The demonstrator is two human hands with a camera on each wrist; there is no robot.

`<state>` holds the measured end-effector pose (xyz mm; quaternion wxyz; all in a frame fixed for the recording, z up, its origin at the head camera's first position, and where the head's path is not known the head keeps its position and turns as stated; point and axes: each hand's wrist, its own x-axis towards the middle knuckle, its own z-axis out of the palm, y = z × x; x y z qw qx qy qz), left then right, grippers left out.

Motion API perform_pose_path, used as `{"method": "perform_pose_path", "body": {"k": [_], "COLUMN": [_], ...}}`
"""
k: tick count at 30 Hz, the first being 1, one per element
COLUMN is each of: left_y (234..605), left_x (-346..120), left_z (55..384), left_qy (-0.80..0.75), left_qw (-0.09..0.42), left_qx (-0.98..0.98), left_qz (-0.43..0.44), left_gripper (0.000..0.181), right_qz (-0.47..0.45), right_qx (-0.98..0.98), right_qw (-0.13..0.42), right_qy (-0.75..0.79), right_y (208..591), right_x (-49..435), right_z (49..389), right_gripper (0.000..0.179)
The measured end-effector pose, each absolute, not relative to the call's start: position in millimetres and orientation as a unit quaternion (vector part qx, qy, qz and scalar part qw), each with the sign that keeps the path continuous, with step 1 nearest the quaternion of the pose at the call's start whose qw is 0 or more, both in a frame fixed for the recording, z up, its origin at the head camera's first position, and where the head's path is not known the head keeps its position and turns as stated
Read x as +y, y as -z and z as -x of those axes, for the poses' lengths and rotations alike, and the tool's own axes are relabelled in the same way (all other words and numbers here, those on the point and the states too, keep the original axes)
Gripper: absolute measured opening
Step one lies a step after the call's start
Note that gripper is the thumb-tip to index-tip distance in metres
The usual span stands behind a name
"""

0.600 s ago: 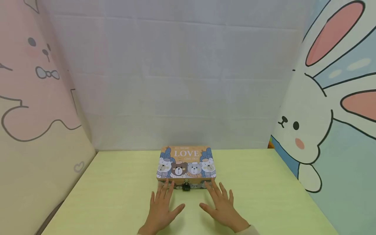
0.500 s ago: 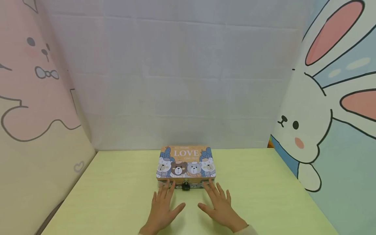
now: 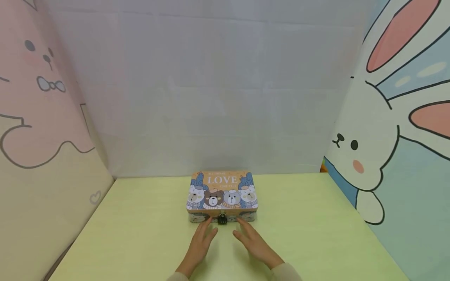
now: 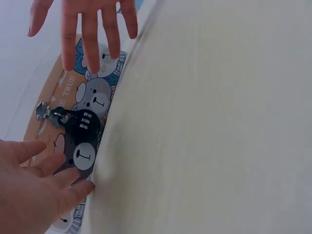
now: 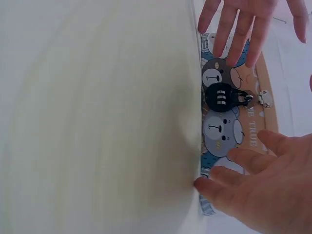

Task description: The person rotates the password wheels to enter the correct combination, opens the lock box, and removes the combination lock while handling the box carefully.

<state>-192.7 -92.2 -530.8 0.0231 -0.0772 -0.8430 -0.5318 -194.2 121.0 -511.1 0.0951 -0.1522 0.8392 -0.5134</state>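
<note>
A rectangular box [image 3: 222, 191] printed with cartoon bears and the word LOVE lies closed at the back middle of the table. From the clasp on its front hangs a small black combination padlock [image 3: 222, 219], its number dials showing in the left wrist view on the lock body [image 4: 84, 126]. My left hand [image 3: 201, 242] is just in front of the box, left of the padlock, fingers extended and holding nothing. Opposite it, my right hand [image 3: 256, 242] has its fingers extended too, with nothing in it. The palms face each other, the padlock between and beyond them.
The pale yellow table [image 3: 140, 234] spreads to both sides of the box. Behind it rises a white cloth backdrop [image 3: 218, 93]. Side panels stand left and right, the right one printed with a rabbit [image 3: 372, 156].
Both hands have turned from palms down to palms facing each other. Their fingertips have drawn inward, nearer the padlock. The box stays where it was, with a slight camera shift.
</note>
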Motion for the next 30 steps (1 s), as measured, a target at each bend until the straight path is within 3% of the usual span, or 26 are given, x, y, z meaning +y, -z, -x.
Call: {"method": "perform_pose_path", "body": {"k": [7, 14, 30], "left_y": [531.9, 535.6, 538.9], "left_x": [-88.9, -87.1, -86.4], "left_z": [207.9, 213.5, 220.8], "left_qy": [0.683, 0.718, 0.743], "left_qw": [-0.049, -0.042, -0.089], "left_qx": [-0.728, -0.694, -0.663], "left_qz": [0.048, 0.024, 0.02], "left_gripper": [0.06, 0.056, 0.071], "right_qz": [0.116, 0.101, 0.06], "right_qx": [0.799, 0.721, 0.656], "right_qw": [0.105, 0.16, 0.191], "right_qy": [0.581, 0.666, 0.728], "right_y": [512.5, 518.5, 527.9], "right_x": [113.4, 106.2, 100.5], "right_z": [206.2, 215.4, 228.0], "right_gripper": [0.058, 0.066, 0.067]}}
